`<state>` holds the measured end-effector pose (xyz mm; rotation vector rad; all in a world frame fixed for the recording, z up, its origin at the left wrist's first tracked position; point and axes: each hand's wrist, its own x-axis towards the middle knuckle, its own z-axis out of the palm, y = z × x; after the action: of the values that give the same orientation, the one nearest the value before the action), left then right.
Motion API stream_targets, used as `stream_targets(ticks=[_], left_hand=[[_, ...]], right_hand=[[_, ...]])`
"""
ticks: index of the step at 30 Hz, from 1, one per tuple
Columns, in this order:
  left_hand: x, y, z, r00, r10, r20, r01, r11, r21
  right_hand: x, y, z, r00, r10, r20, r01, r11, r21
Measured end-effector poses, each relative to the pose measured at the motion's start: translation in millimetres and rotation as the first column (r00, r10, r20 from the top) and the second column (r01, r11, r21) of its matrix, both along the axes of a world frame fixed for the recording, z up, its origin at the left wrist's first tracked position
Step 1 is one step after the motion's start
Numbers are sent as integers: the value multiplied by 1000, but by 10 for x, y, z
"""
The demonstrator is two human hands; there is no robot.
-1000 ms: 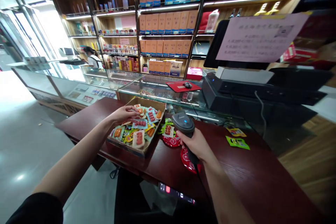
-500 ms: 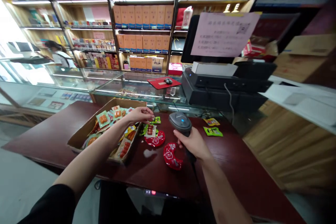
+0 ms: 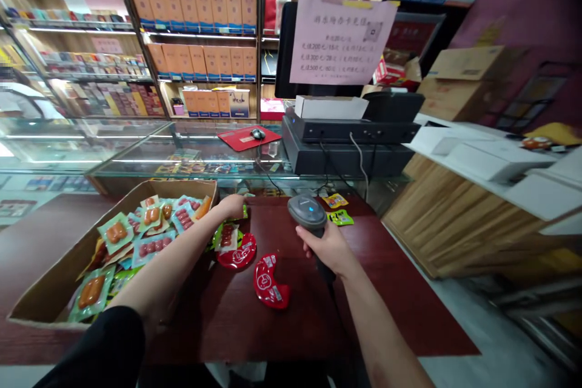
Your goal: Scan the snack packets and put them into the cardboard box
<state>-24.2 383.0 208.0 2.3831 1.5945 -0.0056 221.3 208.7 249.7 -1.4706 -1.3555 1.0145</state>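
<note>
My right hand (image 3: 330, 247) is wrapped around the handle of a dark grey barcode scanner (image 3: 307, 209), with a small blue light on its head. My left hand (image 3: 231, 206) reaches past the box to a green snack packet (image 3: 244, 212); its fingers point away and are mostly hidden, so their grip does not show. Just below it, a small clear pack of reddish sausages (image 3: 227, 236) lies on a curved red packet (image 3: 239, 254). A second curved red packet (image 3: 269, 282) lies alone, left of the scanner. My left forearm crosses an open cardboard box (image 3: 43, 306) of packaged snacks.
A yellow packet (image 3: 335, 200) and a green packet (image 3: 340, 217) lie at the table's far right. Behind stand a glass counter, a red mouse pad (image 3: 239, 138) and a monitor with a pink notice (image 3: 343, 42). A wooden cabinet (image 3: 422, 212) flanks the right side.
The view has swung right, so the table's things appear further left. My left hand, whose bent fingers showed above the packets, is now lower, at the green packet. The scanner stays in my right hand.
</note>
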Motion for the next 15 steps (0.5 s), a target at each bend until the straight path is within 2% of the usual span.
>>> stream_targets(ticks=[3,7,12,15], left_hand=[[7,-12,-94,992,-36,-123,38,999,13],[0,-63,-153,989,-50,-139,61,995,77],[23,-129,-109,995,-82,-49,89,984,154],[23,-151,-16,996,-41,82,25,983,183]], right_hand=[[30,28,-36,1000,-11,-7,11,1000,-13],[33,57,-109,1000,14,-14,-14,1000,-13],[-73,56,-163,998,42,-36,-42,999,15],[-190,10,-147,996,86,-24,-86,996,-8]])
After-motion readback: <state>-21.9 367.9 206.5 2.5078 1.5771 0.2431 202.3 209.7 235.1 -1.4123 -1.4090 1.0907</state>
